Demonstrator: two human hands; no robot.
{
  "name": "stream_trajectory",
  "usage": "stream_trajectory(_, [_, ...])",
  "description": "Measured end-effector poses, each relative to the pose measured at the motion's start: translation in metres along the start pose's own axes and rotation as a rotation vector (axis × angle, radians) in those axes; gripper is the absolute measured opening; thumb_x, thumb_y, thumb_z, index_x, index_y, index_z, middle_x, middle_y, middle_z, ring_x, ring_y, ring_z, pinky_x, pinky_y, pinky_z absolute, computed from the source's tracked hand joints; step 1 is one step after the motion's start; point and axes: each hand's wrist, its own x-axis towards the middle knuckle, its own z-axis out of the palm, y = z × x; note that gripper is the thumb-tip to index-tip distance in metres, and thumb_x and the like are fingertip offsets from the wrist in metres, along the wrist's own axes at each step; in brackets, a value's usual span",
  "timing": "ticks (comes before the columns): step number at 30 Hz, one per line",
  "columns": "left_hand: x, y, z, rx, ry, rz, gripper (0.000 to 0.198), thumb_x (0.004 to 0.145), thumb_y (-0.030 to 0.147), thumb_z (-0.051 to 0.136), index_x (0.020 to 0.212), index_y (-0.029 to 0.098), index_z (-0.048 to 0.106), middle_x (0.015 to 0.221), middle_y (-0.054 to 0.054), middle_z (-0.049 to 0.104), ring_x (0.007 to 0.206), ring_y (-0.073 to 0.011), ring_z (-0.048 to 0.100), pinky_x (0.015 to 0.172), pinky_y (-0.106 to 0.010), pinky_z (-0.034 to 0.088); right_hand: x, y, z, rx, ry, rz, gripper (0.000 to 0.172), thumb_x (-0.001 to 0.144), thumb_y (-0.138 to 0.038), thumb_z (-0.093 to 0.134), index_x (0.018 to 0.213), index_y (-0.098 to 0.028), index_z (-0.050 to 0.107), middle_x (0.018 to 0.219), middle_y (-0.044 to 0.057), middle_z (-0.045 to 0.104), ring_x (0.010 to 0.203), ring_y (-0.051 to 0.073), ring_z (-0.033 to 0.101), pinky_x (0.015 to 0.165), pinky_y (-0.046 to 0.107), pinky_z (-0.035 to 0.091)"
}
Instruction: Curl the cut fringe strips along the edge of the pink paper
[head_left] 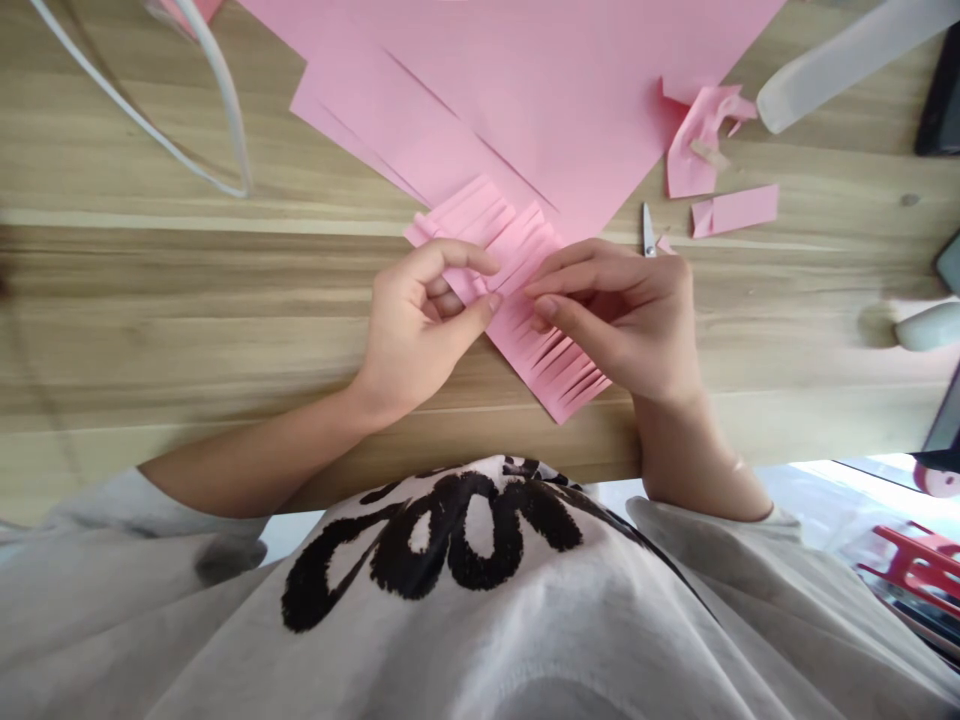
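A strip of pink paper [517, 325] cut into a fringe lies slantwise on the table in front of me. Many narrow slits run across it, and some fringe strips at the upper end look bent over or curled. My left hand [424, 325] is closed on the middle of the strip, thumb and index finger near its edge. From the other side my right hand [619, 310] pinches at the fringe with thumb and fingertips, which hide part of the paper. Just beyond my right knuckles shows a small part of scissors [649, 232]; the rest is hidden.
Large pink paper sheets [570, 90] lie beyond the strip. To their right are a crumpled pink scrap [694, 150] and a small pink piece [739, 210]. A whitish translucent long object [832, 70] is at upper right. A white cable [225, 100] loops at upper left.
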Motion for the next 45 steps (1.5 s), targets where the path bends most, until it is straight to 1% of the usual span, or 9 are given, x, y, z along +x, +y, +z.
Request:
stream_trajectory(6, [0.0006, 0.0019, -0.0001, -0.004, 0.012, 0.002, 0.016, 0.074, 0.019, 0.081, 0.087, 0.024, 0.074, 0.056, 0.006, 0.048, 0.045, -0.0064, 0.036, 0.042, -0.024, 0.03, 0.0004, 0.0016, 0.0004, -0.007, 0.0, 0.025, 0.005, 0.082, -0.022, 0.078, 0.086, -0.024, 0.08, 0.087, 0.001, 0.078, 0.077, 0.015, 0.071, 0.069, 0.031, 0.061])
stream_trajectory(13, [0.0006, 0.0024, -0.0006, -0.019, 0.009, 0.013, 0.016, 0.074, 0.016, 0.08, 0.086, 0.023, 0.072, 0.057, 0.006, 0.048, 0.046, -0.0058, 0.035, 0.041, -0.023, 0.028, -0.0005, 0.0024, 0.0021, -0.071, 0.057, 0.001, 0.011, 0.079, -0.015, 0.079, 0.084, -0.025, 0.081, 0.086, 0.0, 0.08, 0.08, 0.016, 0.073, 0.067, 0.03, 0.06])
stream_trajectory(18, [0.001, -0.0009, -0.0002, -0.021, 0.001, 0.013, 0.018, 0.073, 0.017, 0.081, 0.088, 0.023, 0.073, 0.058, 0.006, 0.05, 0.046, -0.0056, 0.034, 0.04, -0.021, 0.028, -0.0009, 0.0015, 0.0032, -0.111, 0.101, 0.004, 0.01, 0.078, -0.016, 0.08, 0.083, -0.025, 0.081, 0.086, 0.0, 0.081, 0.079, 0.016, 0.074, 0.066, 0.03, 0.062])
stream_trajectory(24, [0.0002, -0.005, 0.0011, -0.093, -0.011, 0.027, 0.024, 0.07, 0.019, 0.086, 0.09, 0.021, 0.073, 0.078, 0.001, 0.062, 0.052, -0.0049, 0.04, 0.045, -0.02, 0.04, -0.0016, -0.0014, 0.0044, -0.109, 0.114, 0.026, 0.013, 0.077, -0.013, 0.081, 0.084, -0.023, 0.082, 0.083, -0.001, 0.082, 0.072, 0.015, 0.075, 0.063, 0.029, 0.063])
stream_trajectory(28, [-0.0003, -0.0051, 0.001, -0.092, -0.012, 0.017, 0.023, 0.072, 0.018, 0.085, 0.091, 0.021, 0.073, 0.076, 0.002, 0.061, 0.051, -0.0048, 0.037, 0.043, -0.02, 0.036, -0.0024, -0.0015, 0.0055, -0.085, 0.142, 0.041, 0.013, 0.08, -0.013, 0.078, 0.085, -0.024, 0.082, 0.081, -0.001, 0.082, 0.071, 0.016, 0.078, 0.066, 0.03, 0.068])
stream_trajectory(33, [0.0001, -0.0044, 0.0003, -0.053, -0.029, 0.017, 0.023, 0.073, 0.018, 0.084, 0.092, 0.022, 0.071, 0.077, 0.002, 0.061, 0.051, -0.0058, 0.04, 0.044, -0.022, 0.037, -0.0033, 0.0005, 0.0064, -0.044, 0.149, 0.054, 0.012, 0.082, -0.014, 0.077, 0.088, -0.024, 0.082, 0.083, -0.001, 0.082, 0.075, 0.018, 0.08, 0.072, 0.033, 0.071])
stream_trajectory(37, [0.0002, -0.0038, 0.0, -0.024, -0.033, 0.0, 0.023, 0.074, 0.017, 0.083, 0.093, 0.021, 0.071, 0.079, 0.002, 0.062, 0.052, -0.0061, 0.042, 0.045, -0.022, 0.04, -0.0033, 0.0018, 0.0063, -0.026, 0.164, 0.048, 0.016, 0.082, -0.011, 0.077, 0.087, -0.025, 0.082, 0.082, -0.003, 0.082, 0.076, 0.019, 0.081, 0.072, 0.033, 0.072])
stream_trajectory(41, [0.0, -0.0026, 0.0004, -0.063, -0.021, 0.029, 0.023, 0.072, 0.013, 0.083, 0.091, 0.021, 0.071, 0.08, 0.001, 0.063, 0.052, -0.0055, 0.041, 0.046, -0.021, 0.042, -0.0028, 0.0022, 0.0062, -0.006, 0.172, 0.025, 0.021, 0.081, -0.006, 0.075, 0.087, -0.025, 0.082, 0.08, -0.004, 0.081, 0.074, 0.017, 0.08, 0.07, 0.028, 0.071])
stream_trajectory(45, [-0.0001, -0.0015, 0.0014, -0.085, -0.004, 0.005, 0.025, 0.069, 0.01, 0.082, 0.089, 0.021, 0.072, 0.079, 0.001, 0.065, 0.052, -0.0052, 0.041, 0.046, -0.02, 0.043, -0.0025, 0.0028, 0.0066, -0.021, 0.171, 0.031, 0.021, 0.083, -0.006, 0.073, 0.087, -0.025, 0.082, 0.081, -0.003, 0.081, 0.073, 0.016, 0.08, 0.07, 0.028, 0.071])
